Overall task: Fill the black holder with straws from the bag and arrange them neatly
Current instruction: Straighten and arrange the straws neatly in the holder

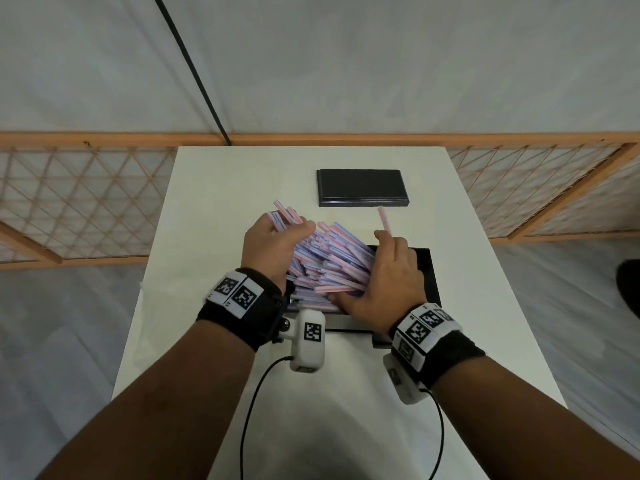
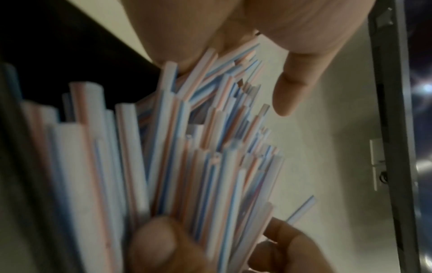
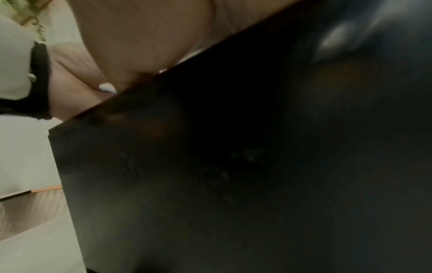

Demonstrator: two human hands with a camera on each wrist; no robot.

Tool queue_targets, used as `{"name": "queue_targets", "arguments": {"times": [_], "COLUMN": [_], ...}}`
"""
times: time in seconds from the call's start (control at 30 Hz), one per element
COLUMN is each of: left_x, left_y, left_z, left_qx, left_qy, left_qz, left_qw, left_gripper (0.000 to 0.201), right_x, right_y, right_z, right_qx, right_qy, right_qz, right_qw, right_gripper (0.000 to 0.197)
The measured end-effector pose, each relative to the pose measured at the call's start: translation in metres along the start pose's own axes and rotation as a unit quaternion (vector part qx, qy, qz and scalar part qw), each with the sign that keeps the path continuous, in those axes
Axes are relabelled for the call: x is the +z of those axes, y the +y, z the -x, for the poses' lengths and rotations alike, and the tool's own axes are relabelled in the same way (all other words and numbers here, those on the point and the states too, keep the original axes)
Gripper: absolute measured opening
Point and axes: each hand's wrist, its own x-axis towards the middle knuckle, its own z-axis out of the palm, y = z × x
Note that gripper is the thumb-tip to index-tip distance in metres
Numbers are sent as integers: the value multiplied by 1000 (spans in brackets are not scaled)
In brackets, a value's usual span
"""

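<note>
A heap of pink, blue and white striped straws (image 1: pixel 329 261) lies slantwise in the open black holder (image 1: pixel 429 271) at the table's middle, their far ends sticking out past its rim. My left hand (image 1: pixel 277 240) grips a bunch at the heap's left side; in the left wrist view its thumb (image 2: pixel 158 245) and fingers (image 2: pixel 292 245) curl round the straws (image 2: pixel 187 147). My right hand (image 1: pixel 384 258) lies over the heap's right side, palm against the straw ends (image 2: pixel 257 27). One pink straw (image 1: pixel 383 219) pokes out beyond its fingertips. The right wrist view shows mostly the holder's dark wall (image 3: pixel 210 166).
A flat black lid (image 1: pixel 362 187) lies on the white table (image 1: pixel 214 202) beyond the holder. Wooden lattice panels (image 1: pixel 86 202) stand on the floor behind and beside the table. No bag is in view.
</note>
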Motion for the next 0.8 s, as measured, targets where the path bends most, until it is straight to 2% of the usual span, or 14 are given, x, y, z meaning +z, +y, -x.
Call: {"name": "queue_targets", "arguments": {"times": [0.07, 0.13, 0.23, 0.33, 0.37, 0.47, 0.57, 0.67, 0.73, 0.8], "left_x": [1, 0, 0, 4, 7, 12, 13, 13, 16, 18], "left_y": [-2, -3, -2, 2, 4, 6, 3, 2, 6, 13], "left_z": [0, -2, -5, -8, -7, -3, 5, 9, 15, 24], "left_qx": [11, 14, 10, -9, -16, -1, 66, 92, 112, 144], "left_qy": [9, 23, 37, 33, 19, -29, -36, -27, -39, -70], "left_qz": [-10, -12, 5, 37, 40, -17, -85, -99, -98, -88], "left_qw": [1000, 1000, 999, 999, 999, 999, 994, 991, 988, 983], "left_gripper": [21, 21, 32, 25, 21, 19, 14, 27, 31, 33], "right_x": [-2, -5, -12, -14, -12, 2, 12, 15, 13, 10], "right_y": [1, 8, 17, 15, 11, 1, -7, -11, -13, -16], "right_z": [0, 2, 3, -4, -6, -8, -8, -7, -4, 0], "right_qx": [-24, -46, -19, 12, 0, -59, -72, -93, -115, -134], "right_qy": [29, 62, 96, 13, -13, -24, -23, -15, 8, 60], "right_qz": [-23, -55, -92, -14, 18, 30, 13, -48, -82, -93], "right_qw": [999, 996, 991, 1000, 1000, 998, 997, 994, 990, 985], "right_gripper": [80, 67, 77, 120, 122, 100, 87, 78, 69, 64]}}
